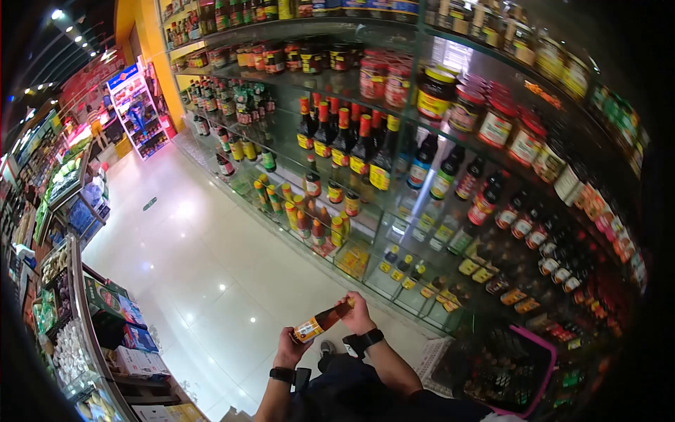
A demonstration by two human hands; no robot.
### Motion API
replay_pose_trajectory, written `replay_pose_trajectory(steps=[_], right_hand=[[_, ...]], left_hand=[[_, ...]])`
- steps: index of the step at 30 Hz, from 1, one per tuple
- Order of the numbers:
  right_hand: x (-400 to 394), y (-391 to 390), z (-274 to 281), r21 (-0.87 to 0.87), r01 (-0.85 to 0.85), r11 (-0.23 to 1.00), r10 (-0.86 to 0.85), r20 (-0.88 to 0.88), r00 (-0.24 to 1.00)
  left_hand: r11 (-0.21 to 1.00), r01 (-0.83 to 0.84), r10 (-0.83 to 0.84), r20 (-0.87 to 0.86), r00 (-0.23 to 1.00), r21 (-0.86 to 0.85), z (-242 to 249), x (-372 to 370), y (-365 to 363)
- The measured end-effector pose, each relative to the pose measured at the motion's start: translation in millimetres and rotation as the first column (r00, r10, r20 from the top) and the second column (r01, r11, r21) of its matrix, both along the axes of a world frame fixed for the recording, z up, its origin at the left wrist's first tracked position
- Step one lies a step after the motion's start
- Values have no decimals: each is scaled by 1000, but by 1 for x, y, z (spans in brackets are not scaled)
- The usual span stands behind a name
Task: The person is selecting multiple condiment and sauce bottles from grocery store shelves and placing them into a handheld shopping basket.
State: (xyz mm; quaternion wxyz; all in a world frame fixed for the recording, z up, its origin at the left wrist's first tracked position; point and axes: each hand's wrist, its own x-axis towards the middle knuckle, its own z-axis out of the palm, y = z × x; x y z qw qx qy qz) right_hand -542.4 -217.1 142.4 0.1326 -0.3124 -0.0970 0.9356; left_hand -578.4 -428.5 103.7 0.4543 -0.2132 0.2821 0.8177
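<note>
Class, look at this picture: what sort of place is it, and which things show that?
Most likely a supermarket aisle: long shelves packed with bottles and jars, a shopping basket on the floor, and both hands holding a sauce bottle.

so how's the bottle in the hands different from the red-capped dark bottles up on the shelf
The held bottle lies tilted, gripped at both ends by the left hand and right hand; the red-capped bottles stand upright in a row. It looks amber-brown, they near black. Both have yellowish labels.

Glass shelves (pixel 415 105) packed with sauce bottles (pixel 351 144), jars (pixel 436 91); glossy white floor (pixel 204 274).
</note>
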Motion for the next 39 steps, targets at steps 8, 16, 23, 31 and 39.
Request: replay_pose_trajectory(steps=[8,16,23,31,39], right_hand=[[-123,-7,34,14,-81,997,82,-69,994],[-197,-2,16,23,-12,1000,12,4,1000],[-300,-23,52,118,143,983,-144,-1,990],[-445,-77,103,211,225,951,-203,-121,972],[-607,-83,180,388,-26,921,53,-58,997]], left_hand=[[948,-50,-100,-444,890,-314,55,-105,1],[789,-197,-496,-792,356,-582,11,-188,-4],[974,228,-222,-220,950,2,-3,-334,5],[947,253,-271,-71,960,-197,74,-485,-36],[932,352,-362,-222,906,-82,142,-588,-64]])
